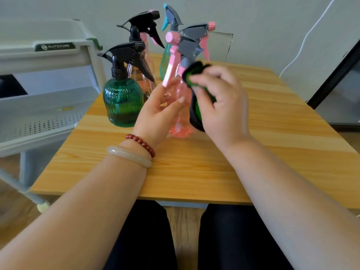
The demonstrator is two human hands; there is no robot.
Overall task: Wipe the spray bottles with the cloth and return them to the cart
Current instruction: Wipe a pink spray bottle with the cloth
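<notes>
The pale wooden table (272, 137) fills the middle of the view. A grey plastic cart with perforated shelves (48, 61) stands against the table's left edge. At the table's far left corner stands a dark green ribbed spray bottle with a black trigger (122, 102).

Over the table's centre, a clear pink plastic spray bottle with a grey and pink trigger head (178, 112) is upright between both hands. The left hand (157, 112) curls round its body from the left, thumb across the front. The right hand (222, 102) is at its right side, fingers pinching a green cloth with black edging (195, 75) against the bottle's shoulder and neck.

Whether the pink bottle's base touches the table cannot be told. Behind it, a teal spray bottle (165, 61) and others overlap, their bodies largely hidden and their count unclear.
</notes>
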